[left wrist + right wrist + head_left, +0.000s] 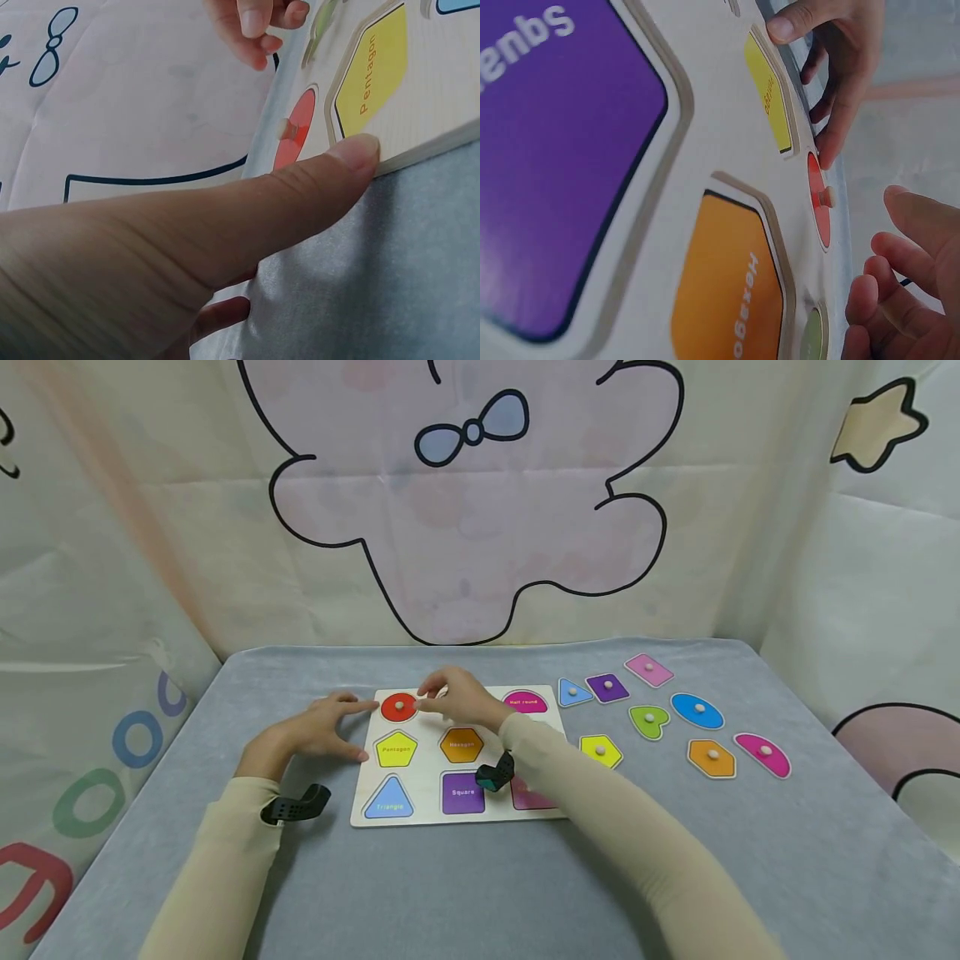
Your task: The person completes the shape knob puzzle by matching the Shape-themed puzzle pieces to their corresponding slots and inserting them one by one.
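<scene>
A white wooden shape board [427, 777] lies on the table. Its top left recess holds a red circle piece [389, 711] with a small knob, seated flat. My left hand [311, 728] is at the board's left edge, thumb and fingers spread, the thumb [352, 154] touching the edge near the yellow pentagon recess [379, 67]. Just right of the red circle, my right hand [463, 697] hovers over the board's top row. Its fingers [900, 259] are loosely bent, a gap between them and the thumb, nothing held. A green recess [812, 337] beneath is hidden in the head view.
Loose knobbed pieces lie right of the board: a blue triangle [567, 695], purple square [600, 692], pink piece [645, 664], green heart [642, 718], blue oval [686, 708], yellow pentagon [591, 746], orange hexagon [701, 756] and magenta half round [776, 760]. A printed curtain [187, 527] surrounds the table.
</scene>
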Demonstrator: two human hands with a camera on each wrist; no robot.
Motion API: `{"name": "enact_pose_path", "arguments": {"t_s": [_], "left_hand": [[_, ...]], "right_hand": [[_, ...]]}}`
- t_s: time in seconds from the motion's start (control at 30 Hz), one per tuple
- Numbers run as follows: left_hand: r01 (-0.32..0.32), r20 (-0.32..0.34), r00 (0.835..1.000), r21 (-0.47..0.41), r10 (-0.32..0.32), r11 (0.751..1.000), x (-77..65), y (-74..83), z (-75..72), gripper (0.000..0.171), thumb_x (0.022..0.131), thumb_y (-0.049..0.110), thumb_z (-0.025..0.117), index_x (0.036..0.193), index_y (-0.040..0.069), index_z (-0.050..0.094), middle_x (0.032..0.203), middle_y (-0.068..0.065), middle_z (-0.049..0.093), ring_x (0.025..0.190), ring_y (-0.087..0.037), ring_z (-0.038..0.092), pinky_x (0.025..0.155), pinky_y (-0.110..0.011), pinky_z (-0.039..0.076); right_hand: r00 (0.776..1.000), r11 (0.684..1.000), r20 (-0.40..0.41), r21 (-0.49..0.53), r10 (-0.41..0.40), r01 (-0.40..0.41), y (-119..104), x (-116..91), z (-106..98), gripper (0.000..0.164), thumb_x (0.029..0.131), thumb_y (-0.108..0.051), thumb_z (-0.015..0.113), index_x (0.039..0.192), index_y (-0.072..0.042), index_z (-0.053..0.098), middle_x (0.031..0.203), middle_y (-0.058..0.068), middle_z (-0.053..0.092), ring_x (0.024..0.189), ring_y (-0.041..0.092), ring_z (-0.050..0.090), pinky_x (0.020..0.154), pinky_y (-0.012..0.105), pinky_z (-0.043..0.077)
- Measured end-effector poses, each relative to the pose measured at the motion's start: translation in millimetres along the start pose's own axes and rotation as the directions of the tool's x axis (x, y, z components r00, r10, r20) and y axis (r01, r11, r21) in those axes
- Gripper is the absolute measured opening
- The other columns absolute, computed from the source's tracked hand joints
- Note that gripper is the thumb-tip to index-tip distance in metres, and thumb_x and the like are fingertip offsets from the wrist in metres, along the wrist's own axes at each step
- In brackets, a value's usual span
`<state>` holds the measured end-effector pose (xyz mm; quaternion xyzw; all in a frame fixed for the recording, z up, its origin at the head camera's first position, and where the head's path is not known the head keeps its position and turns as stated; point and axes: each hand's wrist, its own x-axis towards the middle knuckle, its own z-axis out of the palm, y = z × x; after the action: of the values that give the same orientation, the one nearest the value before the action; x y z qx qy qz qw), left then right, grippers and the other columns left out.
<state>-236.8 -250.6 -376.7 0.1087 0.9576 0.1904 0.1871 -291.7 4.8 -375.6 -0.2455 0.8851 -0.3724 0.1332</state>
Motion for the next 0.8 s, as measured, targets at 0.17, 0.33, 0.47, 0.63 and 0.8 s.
{"name": "enact_pose_path", "arguments": {"t_s": [0.17,0.33,0.47,0.63,0.8], "left_hand": [[0.008,0.000,1.000,0.002,-0.008,1.000,-0.4,0.8,-0.2,0.098,0.078,0.048,0.085,0.158,0.018,0.037,0.161,-0.028,0.023,0.143,-0.054,0.024,0.110,-0.077,0.030],[0.021,-0.006,1.000,-0.002,-0.021,1.000,-0.4,1.1,1.2,0.097,0.078,0.046,0.085,0.158,0.018,0.037,0.162,-0.027,0.023,0.144,-0.054,0.023,0.111,-0.076,0.030],[0.020,-0.009,1.000,-0.002,-0.020,1.000,-1.3,2.4,0.5,0.097,0.078,0.045,0.086,0.158,0.018,0.037,0.161,-0.027,0.023,0.143,-0.053,0.024,0.111,-0.075,0.030],[0.011,-0.011,1.000,0.007,-0.011,1.000,-2.0,2.1,-0.2,0.096,0.078,0.042,0.086,0.157,0.018,0.037,0.161,-0.028,0.024,0.143,-0.053,0.025,0.111,-0.074,0.031],[0.008,-0.012,1.000,0.002,-0.008,1.000,-1.6,1.9,0.8,0.096,0.078,0.042,0.086,0.157,0.018,0.037,0.161,-0.027,0.024,0.143,-0.053,0.024,0.111,-0.074,0.031]], "right_hand": [[1.000,1.000,-0.007,-0.017,-0.014,0.014,2.6,-8.4,-5.8,0.028,0.095,-0.028,0.072,0.117,-0.010,0.074,0.106,0.005,0.069,0.104,0.022,0.058,0.088,0.031,0.049],[1.000,0.999,-0.002,-0.032,-0.028,0.028,3.1,-17.8,-12.3,0.030,0.095,-0.028,0.072,0.118,-0.009,0.074,0.105,0.005,0.069,0.095,0.020,0.059,0.079,0.025,0.051],[1.000,0.999,0.007,-0.029,-0.029,0.030,4.8,-26.1,-18.9,0.031,0.094,-0.027,0.073,0.119,-0.007,0.073,0.105,0.006,0.068,0.087,0.020,0.058,0.070,0.021,0.052],[0.999,0.999,-0.013,-0.015,-0.049,0.049,11.8,-34.3,-25.2,0.027,0.094,-0.026,0.073,0.115,-0.009,0.074,0.103,0.006,0.068,0.083,0.019,0.057,0.067,0.021,0.050],[0.997,0.998,-0.041,0.009,-0.064,0.065,18.6,-42.5,-30.8,0.026,0.095,-0.024,0.072,0.115,-0.008,0.075,0.104,0.007,0.069,0.080,0.019,0.056,0.069,0.022,0.049]]}}
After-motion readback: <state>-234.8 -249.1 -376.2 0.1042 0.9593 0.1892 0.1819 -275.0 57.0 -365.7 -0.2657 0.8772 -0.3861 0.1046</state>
